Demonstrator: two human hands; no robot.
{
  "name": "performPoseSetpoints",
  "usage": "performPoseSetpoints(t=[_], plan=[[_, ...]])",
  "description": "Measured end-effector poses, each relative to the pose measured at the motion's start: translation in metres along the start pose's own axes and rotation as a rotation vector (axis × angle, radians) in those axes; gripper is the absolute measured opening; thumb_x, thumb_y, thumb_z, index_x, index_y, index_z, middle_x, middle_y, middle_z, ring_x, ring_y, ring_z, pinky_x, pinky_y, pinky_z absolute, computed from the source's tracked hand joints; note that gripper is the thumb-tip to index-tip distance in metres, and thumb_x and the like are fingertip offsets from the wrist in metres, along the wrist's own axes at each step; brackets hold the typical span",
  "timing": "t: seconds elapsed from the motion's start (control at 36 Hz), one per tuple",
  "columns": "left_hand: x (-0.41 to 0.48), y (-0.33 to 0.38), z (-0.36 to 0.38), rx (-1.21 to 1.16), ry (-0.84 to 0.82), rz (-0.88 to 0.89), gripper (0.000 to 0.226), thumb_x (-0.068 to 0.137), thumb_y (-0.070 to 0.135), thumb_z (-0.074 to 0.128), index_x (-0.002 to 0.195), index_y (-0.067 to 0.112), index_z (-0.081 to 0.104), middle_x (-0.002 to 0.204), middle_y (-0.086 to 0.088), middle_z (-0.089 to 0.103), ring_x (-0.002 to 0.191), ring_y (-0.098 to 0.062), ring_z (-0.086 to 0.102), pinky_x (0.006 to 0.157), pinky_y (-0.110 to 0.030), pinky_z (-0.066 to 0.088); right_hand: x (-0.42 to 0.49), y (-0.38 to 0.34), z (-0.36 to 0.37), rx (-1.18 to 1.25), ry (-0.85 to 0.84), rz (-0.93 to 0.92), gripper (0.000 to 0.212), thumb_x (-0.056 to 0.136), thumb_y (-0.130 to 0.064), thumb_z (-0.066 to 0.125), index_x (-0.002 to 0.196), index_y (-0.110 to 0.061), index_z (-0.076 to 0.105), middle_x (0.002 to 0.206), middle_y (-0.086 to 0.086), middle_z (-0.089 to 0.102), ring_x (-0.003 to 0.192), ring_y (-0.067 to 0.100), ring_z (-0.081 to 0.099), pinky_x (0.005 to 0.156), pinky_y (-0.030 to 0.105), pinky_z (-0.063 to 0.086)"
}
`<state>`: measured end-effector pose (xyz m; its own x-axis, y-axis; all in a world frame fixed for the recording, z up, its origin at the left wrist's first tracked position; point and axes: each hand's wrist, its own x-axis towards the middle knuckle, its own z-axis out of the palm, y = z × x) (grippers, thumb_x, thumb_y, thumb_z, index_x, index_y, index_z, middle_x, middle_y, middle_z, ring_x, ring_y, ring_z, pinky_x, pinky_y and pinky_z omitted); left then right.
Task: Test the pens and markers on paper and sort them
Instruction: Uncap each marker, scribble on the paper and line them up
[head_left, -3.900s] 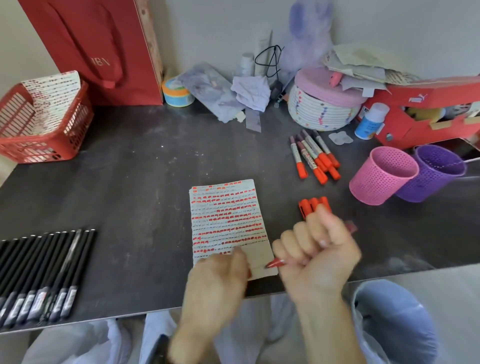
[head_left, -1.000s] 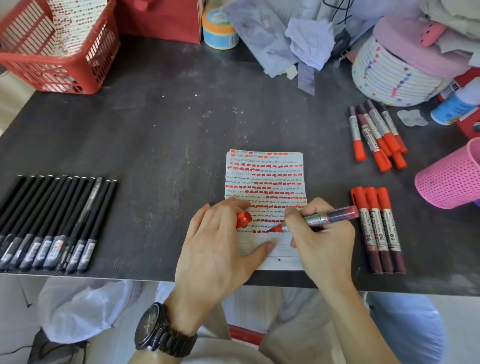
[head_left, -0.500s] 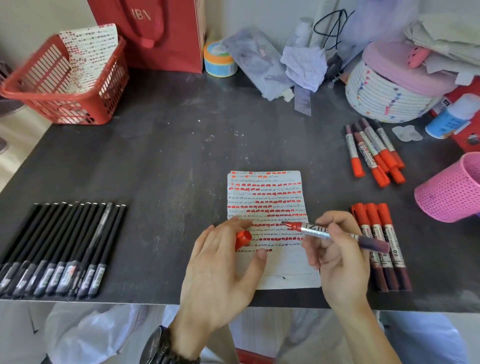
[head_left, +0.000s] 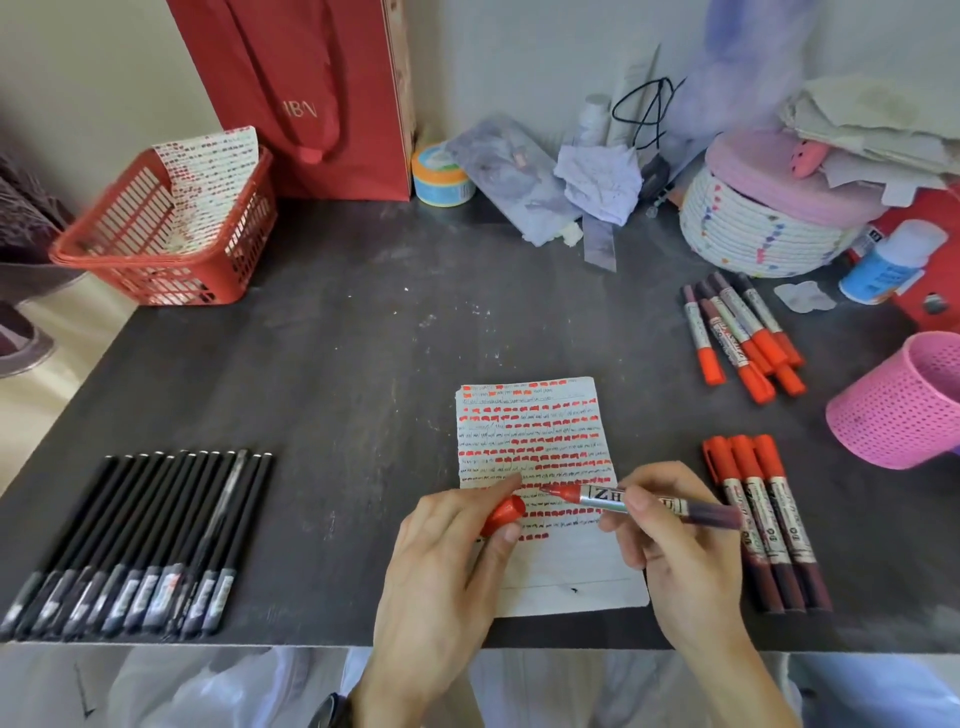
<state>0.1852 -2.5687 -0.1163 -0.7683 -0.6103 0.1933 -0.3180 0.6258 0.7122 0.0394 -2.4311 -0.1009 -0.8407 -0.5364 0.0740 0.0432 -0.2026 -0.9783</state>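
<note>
Nearest, both hands sit over the near edge of the dark worktop (head_left: 337, 364). The left hand (head_left: 441, 561) pinches a red cap (head_left: 506, 512) between thumb and curled fingers, its open end facing right, and lies across the near-left part of the paper sheet (head_left: 566, 577). The right hand (head_left: 675, 551) grips an uncapped red marker (head_left: 605, 497) by its barrel. The marker lies almost level, with its tip pointing left at the cap over the sheet; tip contact with the paper can't be told. The sheet lies flat at centre, with rows of red dashes on its far part and its near part blank.

Just right of the right hand, three capped red markers (head_left: 748, 467) lie side by side, caps far. At the near left is a tidy row of black pens (head_left: 145, 540). Further right a pink mesh cup (head_left: 893, 405) lies tipped over. Beyond it is a loose cluster of capped red markers (head_left: 743, 332), caps near.

At the far left a red plastic basket (head_left: 156, 249) holds a marked sheet (head_left: 208, 166). Against the wall are a red paper bag (head_left: 311, 93), a tape roll (head_left: 441, 176) and a white rope basket (head_left: 753, 228) with a pink lid.
</note>
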Motion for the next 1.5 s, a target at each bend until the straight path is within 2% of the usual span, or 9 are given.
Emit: performPoseSetpoints(t=[0.14,0.42,0.61,0.81,0.92,1.03,1.22,1.36,1.5], plan=[[-0.001,-0.001,0.001,-0.03,-0.029,-0.085,0.028,0.086,0.072,0.044,0.114,0.071,0.041,0.12,0.043,0.045,0.118,0.012,0.041,0.087,-0.015,0.039,-0.002,-0.002,0.001,-0.027,-0.036,-0.004,0.015,0.078,-0.033,0.069,0.08,-0.018,0.069,0.067,0.011,0.067,0.051,0.024,0.053,0.047,0.021,0.039],[-0.001,0.002,-0.002,-0.09,0.024,0.036,0.026,0.09,0.059,0.058,0.114,0.049,0.061,0.115,0.033,0.061,0.115,-0.003,0.056,0.096,-0.03,0.047,-0.006,-0.01,0.006,-0.179,-0.144,-0.006,0.014,0.078,-0.034,0.071,0.081,-0.02,0.07,0.068,0.011,0.07,0.061,0.018,0.068,0.054,0.015,0.045],[0.003,0.004,-0.02,-0.447,-0.059,-0.047,0.022,0.084,0.044,0.077,0.106,0.043,0.072,0.109,0.016,0.071,0.11,-0.015,0.065,0.094,-0.021,0.049,-0.006,-0.025,0.004,-0.252,-0.195,0.032,0.014,0.071,-0.031,0.084,0.084,-0.026,0.081,0.083,0.001,0.078,0.074,0.013,0.073,0.065,0.016,0.053],[0.009,0.01,-0.049,-0.664,-0.188,-0.028,0.026,0.084,0.043,0.078,0.107,0.032,0.073,0.107,0.001,0.076,0.107,-0.023,0.071,0.094,-0.027,0.054,-0.022,-0.043,-0.002,-0.368,-0.344,0.057,0.033,0.074,-0.052,0.081,0.103,-0.037,0.079,0.101,-0.01,0.078,0.091,0.008,0.074,0.075,0.021,0.059],[0.013,0.017,-0.053,-0.73,-0.218,-0.021,0.024,0.088,0.034,0.077,0.11,0.027,0.071,0.107,-0.005,0.076,0.104,-0.028,0.071,0.093,-0.033,0.056,-0.037,-0.039,0.005,-0.632,-0.287,-0.129,0.029,0.086,-0.064,0.063,0.107,-0.044,0.067,0.086,-0.01,0.074,0.071,0.009,0.067,0.065,0.022,0.051],[0.016,0.022,-0.055,-0.772,-0.254,-0.035,0.031,0.086,0.036,0.078,0.114,0.027,0.069,0.107,-0.009,0.074,0.101,-0.032,0.07,0.095,-0.04,0.056,-0.058,-0.032,0.018,-0.598,-0.157,-0.21,0.013,0.09,-0.054,0.064,0.102,-0.05,0.063,0.071,-0.011,0.065,0.056,0.007,0.056,0.054,0.016,0.045],[0.021,0.022,-0.056,-0.767,-0.34,-0.056,0.034,0.084,0.039,0.08,0.114,0.026,0.07,0.106,-0.01,0.074,0.101,-0.031,0.069,0.095,-0.037,0.054,-0.074,-0.032,0.031,-0.673,0.018,-0.289,0.022,0.082,-0.036,0.076,0.103,-0.038,0.067,0.093,-0.03,0.068,0.078,-0.016,0.063,0.066,-0.005,0.04],[0.028,0.022,-0.06,-0.805,-0.432,-0.029,0.051,0.088,0.038,0.076,0.134,0.025,0.06,0.116,-0.013,0.07,0.115,-0.031,0.064,0.096,-0.033,0.051,-0.079,-0.027,0.03,-0.568,0.02,-0.249,0.026,0.084,-0.031,0.075,0.107,-0.039,0.065,0.092,-0.024,0.071,0.073,-0.002,0.068,0.064,0.004,0.047],[0.04,0.031,-0.058,-1.207,-0.277,-0.213,0.067,0.078,0.056,0.074,0.131,0.018,0.063,0.13,-0.014,0.064,0.119,-0.03,0.062,0.096,-0.044,0.046,-0.085,-0.018,0.033,-0.531,0.007,-0.188,0.016,0.089,-0.044,0.07,0.103,-0.045,0.064,0.075,-0.018,0.066,0.053,0.008,0.055,0.052,0.009,0.043]])
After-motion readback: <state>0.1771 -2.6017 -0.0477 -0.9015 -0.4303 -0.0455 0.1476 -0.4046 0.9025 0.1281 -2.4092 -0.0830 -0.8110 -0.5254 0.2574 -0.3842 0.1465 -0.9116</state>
